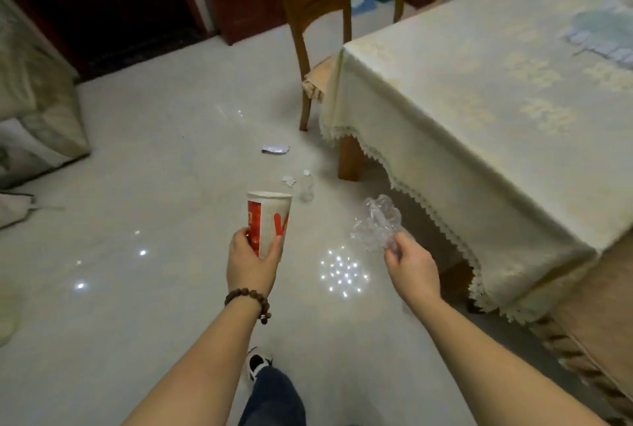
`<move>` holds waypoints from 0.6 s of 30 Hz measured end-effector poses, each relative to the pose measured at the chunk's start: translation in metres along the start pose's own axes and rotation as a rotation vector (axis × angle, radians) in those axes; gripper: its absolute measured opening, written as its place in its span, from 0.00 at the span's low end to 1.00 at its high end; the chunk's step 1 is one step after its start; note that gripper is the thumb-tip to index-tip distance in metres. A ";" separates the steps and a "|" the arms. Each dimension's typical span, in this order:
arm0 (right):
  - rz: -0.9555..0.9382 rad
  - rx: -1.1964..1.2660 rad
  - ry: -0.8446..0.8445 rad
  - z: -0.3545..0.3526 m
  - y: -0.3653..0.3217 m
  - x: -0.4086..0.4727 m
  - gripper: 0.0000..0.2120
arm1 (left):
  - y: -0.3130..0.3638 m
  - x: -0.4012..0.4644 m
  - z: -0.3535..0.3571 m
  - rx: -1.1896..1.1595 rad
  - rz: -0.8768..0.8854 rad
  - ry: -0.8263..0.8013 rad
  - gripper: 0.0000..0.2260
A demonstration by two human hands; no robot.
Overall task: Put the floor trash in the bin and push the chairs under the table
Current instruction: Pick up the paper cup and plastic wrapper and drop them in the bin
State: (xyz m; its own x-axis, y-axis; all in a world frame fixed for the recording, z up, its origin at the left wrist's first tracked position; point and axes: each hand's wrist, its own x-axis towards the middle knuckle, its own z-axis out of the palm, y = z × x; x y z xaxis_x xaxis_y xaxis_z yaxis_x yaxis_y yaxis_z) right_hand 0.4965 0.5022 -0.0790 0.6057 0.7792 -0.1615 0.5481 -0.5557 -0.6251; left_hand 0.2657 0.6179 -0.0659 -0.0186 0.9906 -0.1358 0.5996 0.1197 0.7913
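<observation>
While the left hand wraps a red-and-white paper cup and the right hand pinches crumpled clear plastic, trash-gathering seems underway; next, the floor's small bottle, paper scrap and wrapper, with no bin visible.

paper cup: red panel plus large red mark resembling "v" on white side; rest of print cut off, blurred. no other legible text.
</observation>
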 end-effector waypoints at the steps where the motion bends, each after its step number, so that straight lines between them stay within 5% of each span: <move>1: -0.024 0.000 -0.004 0.011 -0.020 0.005 0.09 | -0.007 0.013 -0.017 -0.011 -0.014 0.021 0.25; 18: -0.219 0.005 -0.033 0.178 -0.315 0.122 0.06 | -0.069 0.266 -0.188 -0.087 -0.067 0.130 0.28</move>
State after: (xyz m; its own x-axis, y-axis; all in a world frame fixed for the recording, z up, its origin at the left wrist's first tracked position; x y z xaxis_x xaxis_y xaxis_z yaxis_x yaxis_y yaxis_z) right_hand 0.2953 0.8237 -0.0380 0.4533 0.8902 -0.0459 0.6619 -0.3706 -0.6516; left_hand 0.0691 0.8854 -0.0447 -0.1625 0.9798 -0.1162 0.5225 0.1853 0.8323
